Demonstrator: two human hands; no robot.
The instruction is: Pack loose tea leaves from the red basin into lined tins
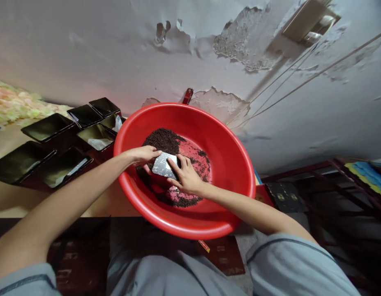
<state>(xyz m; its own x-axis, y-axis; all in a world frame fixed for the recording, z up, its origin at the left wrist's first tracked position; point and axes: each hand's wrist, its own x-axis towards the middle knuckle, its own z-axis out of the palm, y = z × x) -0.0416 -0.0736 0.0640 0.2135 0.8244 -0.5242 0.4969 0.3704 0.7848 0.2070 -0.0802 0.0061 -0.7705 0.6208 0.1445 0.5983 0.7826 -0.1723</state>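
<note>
A big red plastic basin (227,164) sits in front of me, holding a dark, crumbly granular material (164,140) spread over its bottom. Both hands are inside it. My left hand (144,155) grips the left edge of a small silvery foil packet (163,165). My right hand (185,176) pinches the packet's right side, fingers curled over it. The packet is held just above the dark material.
Several dark rectangular tins (48,127), some with silvery packets inside, lie on the surface at the left. A red handle (188,95) pokes up behind the basin. A peeling grey wall (208,49) rises behind; a dark red frame (332,172) stands at right.
</note>
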